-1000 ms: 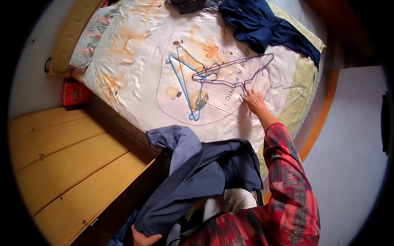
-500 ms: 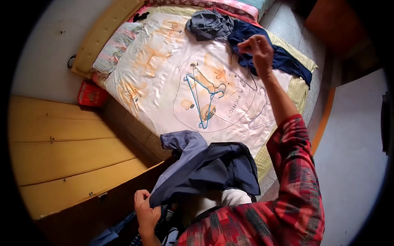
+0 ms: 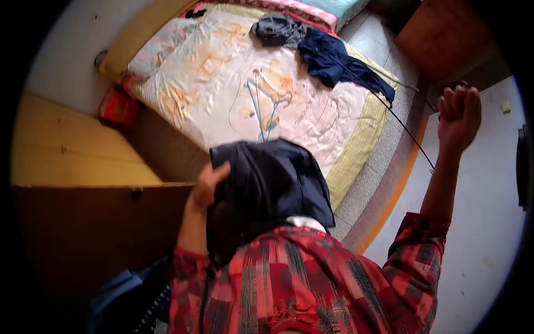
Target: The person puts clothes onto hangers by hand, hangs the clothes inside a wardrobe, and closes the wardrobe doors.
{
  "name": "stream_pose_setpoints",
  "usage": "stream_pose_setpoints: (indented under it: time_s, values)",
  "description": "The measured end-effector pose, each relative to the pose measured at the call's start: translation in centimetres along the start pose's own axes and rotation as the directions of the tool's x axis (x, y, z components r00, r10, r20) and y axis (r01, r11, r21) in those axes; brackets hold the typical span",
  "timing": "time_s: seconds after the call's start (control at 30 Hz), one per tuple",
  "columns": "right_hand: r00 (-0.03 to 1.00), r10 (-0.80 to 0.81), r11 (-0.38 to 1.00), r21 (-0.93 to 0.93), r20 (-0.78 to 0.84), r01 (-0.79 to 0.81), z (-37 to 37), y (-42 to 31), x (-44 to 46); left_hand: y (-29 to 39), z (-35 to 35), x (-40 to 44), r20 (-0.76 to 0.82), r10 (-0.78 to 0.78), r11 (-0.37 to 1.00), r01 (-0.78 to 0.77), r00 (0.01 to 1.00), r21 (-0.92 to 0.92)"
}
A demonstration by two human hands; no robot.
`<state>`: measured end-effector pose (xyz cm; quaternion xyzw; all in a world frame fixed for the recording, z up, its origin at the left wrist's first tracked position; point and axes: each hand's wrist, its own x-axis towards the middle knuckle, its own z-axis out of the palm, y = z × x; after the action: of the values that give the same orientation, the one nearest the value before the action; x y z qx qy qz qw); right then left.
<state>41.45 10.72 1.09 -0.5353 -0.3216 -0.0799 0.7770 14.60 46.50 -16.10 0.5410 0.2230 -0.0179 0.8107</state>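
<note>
My left hand [image 3: 207,186] grips the left edge of a dark garment [image 3: 267,178], which drapes in front of my body; its fingers are partly hidden and slightly blurred. My right hand [image 3: 460,119] is raised far to the right, closed in a fist around a thin dark clothes hanger [image 3: 409,133]. The hanger's long bars slant from over the bed's edge toward the hand. On the bed, beyond the dark garment, lies a blue hanger [image 3: 256,106].
The bed [image 3: 211,117] has a printed pale sheet. Navy clothing [image 3: 334,61] and a grey garment [image 3: 278,30] lie on its far side. A wooden cabinet [image 3: 72,150] stands left, near a red box [image 3: 118,108]. A white surface [image 3: 489,183] is at right.
My right hand has swung from above the bed out to the right, with a dark hanger now showing in it. My left hand has lifted the dark garment's edge upward.
</note>
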Motion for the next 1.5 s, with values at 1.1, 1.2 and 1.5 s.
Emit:
stream_pose_setpoints:
  time_s: [1.1, 1.2, 1.5]
  values:
    - [0.705, -0.708, 0.556, -0.576, 0.051, 0.599, 11.7, -6.1, -8.2, 19.7, 10.0, -9.5, 0.281, 0.481, 0.716, -0.557, 0.831, 0.421]
    - [0.927, -0.369, 0.925, -0.069, 0.068, 0.373, 8.1, -9.2, -5.4, 24.4, 8.3, -10.8, 0.235, 0.613, 0.739, -0.652, 0.754, 0.168]
    - [0.934, -0.339, 0.918, -0.261, -0.117, 0.3, 8.5, -13.2, -4.2, 27.8, 3.6, -9.1, 0.506, 0.541, 0.825, -0.543, 0.672, -0.16]
